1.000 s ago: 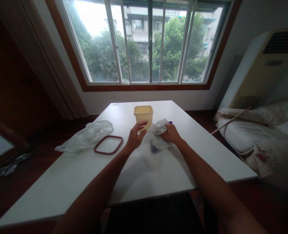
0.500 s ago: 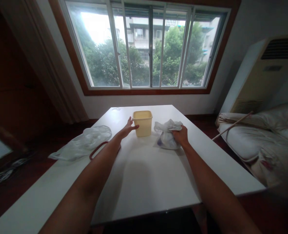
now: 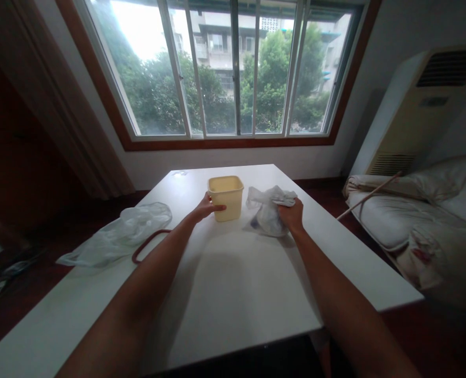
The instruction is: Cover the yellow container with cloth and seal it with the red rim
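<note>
Fingers of left hand (image 3: 208, 208) curled, gripping yellow container (image 3: 233, 205); right hand (image 3: 291, 212) clenching bag (image 3: 271, 211).

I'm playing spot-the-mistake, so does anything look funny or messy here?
Yes: the crumpled see-through bag on the left pokes past the edge of the white table, and a long stick slants across the sofa. The yellow tub stands upright, and I see no spill.

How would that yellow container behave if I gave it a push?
The yellow container looks thin-walled and plastic, so it is probably light and fairly stiff. Its flat sides make rolling unlikely. It stands upright and taller than its base is wide, so a push near the rim might tip it rather than slide it.
</note>
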Motion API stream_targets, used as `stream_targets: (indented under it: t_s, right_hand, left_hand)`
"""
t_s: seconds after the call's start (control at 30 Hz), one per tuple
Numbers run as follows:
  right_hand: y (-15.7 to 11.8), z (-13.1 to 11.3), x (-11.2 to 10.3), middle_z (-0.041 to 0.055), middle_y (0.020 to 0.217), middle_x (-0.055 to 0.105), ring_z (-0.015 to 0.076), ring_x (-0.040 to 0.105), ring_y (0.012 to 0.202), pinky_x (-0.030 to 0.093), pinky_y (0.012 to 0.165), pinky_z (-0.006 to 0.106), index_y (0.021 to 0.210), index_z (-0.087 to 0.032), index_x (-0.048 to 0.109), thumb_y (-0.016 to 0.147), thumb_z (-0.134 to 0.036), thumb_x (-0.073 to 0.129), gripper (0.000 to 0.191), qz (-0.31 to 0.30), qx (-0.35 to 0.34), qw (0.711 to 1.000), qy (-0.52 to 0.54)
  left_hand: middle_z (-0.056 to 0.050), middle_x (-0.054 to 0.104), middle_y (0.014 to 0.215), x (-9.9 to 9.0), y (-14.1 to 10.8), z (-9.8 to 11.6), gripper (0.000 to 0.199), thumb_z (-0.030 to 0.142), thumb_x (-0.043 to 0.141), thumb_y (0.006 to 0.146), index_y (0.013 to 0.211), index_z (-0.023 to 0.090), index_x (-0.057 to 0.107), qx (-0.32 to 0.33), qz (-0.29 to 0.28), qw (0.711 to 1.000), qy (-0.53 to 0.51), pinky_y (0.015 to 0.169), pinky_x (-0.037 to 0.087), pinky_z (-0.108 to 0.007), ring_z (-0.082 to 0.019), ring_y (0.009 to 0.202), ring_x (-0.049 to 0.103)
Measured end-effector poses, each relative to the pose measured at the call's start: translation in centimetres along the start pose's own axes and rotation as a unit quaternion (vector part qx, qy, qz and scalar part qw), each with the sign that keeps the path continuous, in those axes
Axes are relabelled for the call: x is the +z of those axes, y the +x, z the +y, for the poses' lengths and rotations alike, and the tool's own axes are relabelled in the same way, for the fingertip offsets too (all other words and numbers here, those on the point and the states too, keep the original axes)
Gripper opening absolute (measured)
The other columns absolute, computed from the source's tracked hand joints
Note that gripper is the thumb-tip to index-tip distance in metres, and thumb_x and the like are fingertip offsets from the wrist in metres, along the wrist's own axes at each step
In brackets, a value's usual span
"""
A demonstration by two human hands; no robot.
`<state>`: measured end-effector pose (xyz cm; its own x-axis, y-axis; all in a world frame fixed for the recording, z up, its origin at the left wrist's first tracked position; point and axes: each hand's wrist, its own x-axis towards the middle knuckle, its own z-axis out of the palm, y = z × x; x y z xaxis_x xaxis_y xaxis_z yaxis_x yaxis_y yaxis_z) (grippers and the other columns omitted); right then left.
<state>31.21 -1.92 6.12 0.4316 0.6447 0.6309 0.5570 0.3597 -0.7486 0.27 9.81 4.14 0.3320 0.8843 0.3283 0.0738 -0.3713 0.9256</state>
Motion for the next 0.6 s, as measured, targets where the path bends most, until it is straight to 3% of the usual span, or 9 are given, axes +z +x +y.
stream_targets:
  t_s: [0.13, 0.23, 0.3, 0.4, 0.5, 0.6]
  right_hand:
    - [0.5, -2.1, -1.3, 0.0070, 0.082, 0.067, 0.0239, 0.065, 0.085, 0.055, 0.079, 0.036, 0.083, -0.020, 0.055, 0.075, -0.030, 0.056, 0.013, 0.177, -0.035, 0.982, 0.047]
    - [0.2, -3.9, -1.9, 0.0063, 0.085, 0.062, 0.0248, 0.063, 0.092, 0.053, 0.087, 0.041, 0.087, -0.022, 0.050, 0.077, -0.030, 0.055, 0.014, 0.225, -0.071, 0.969, 0.072]
    - [-0.7, -5.1, -1.6, 0.0071, 0.087, 0.060, 0.0258, 0.061, 0.096, 0.052, 0.091, 0.044, 0.088, -0.023, 0.048, 0.077, -0.029, 0.056, 0.015, 0.198, -0.090, 0.972, 0.085]
    - [-3.1, -6.6, 0.0, 0.0075, 0.088, 0.060, 0.0253, 0.060, 0.092, 0.053, 0.087, 0.042, 0.087, -0.023, 0.049, 0.076, -0.029, 0.060, 0.017, 0.084, -0.108, 0.985, 0.110]
    - [-5.3, -7.9, 1.9, 0.0062, 0.085, 0.062, 0.0224, 0.059, 0.082, 0.055, 0.080, 0.039, 0.084, -0.023, 0.052, 0.077, -0.033, 0.062, 0.016, -0.045, -0.131, 0.975, 0.172]
    - [-6.4, -8.6, 3.0, 0.0057, 0.083, 0.064, 0.0216, 0.060, 0.081, 0.056, 0.080, 0.038, 0.083, -0.023, 0.054, 0.079, -0.038, 0.061, 0.017, -0.104, -0.117, 0.962, 0.223]
  left_hand:
    - [-0.015, 0.046, 0.136, 0.2, -2.6, 1.2, 0.104, 0.043, 0.090, 0.048, 0.136, 0.019, 0.041, 0.060, 0.086, 0.982, 0.157, 0.102, 0.046, -0.051, -0.032, 0.122, 0.050]
    - [-0.016, 0.044, 0.137, 0.4, -5.5, 2.5, 0.110, 0.044, 0.091, 0.044, 0.139, 0.019, 0.039, 0.150, 0.110, 0.935, 0.302, 0.112, 0.036, -0.054, -0.038, 0.130, 0.042]
    - [-0.017, 0.043, 0.140, 0.8, -7.5, 3.5, 0.113, 0.042, 0.091, 0.045, 0.142, 0.020, 0.036, 0.190, 0.106, 0.911, 0.351, 0.115, 0.031, -0.054, -0.040, 0.133, 0.039]
    - [-0.019, 0.042, 0.143, 1.8, -9.8, 4.6, 0.113, 0.038, 0.090, 0.048, 0.144, 0.019, 0.034, 0.206, 0.115, 0.895, 0.379, 0.116, 0.029, -0.054, -0.042, 0.134, 0.038]
    - [-0.018, 0.045, 0.141, 2.7, -10.8, 5.1, 0.103, 0.035, 0.088, 0.048, 0.139, 0.018, 0.043, 0.199, 0.112, 0.896, 0.381, 0.116, 0.030, -0.055, -0.044, 0.134, 0.038]
    - [-0.014, 0.053, 0.134, 3.3, -11.2, 5.0, 0.088, 0.035, 0.088, 0.047, 0.128, 0.021, 0.055, 0.176, 0.089, 0.916, 0.348, 0.115, 0.032, -0.055, -0.043, 0.134, 0.040]
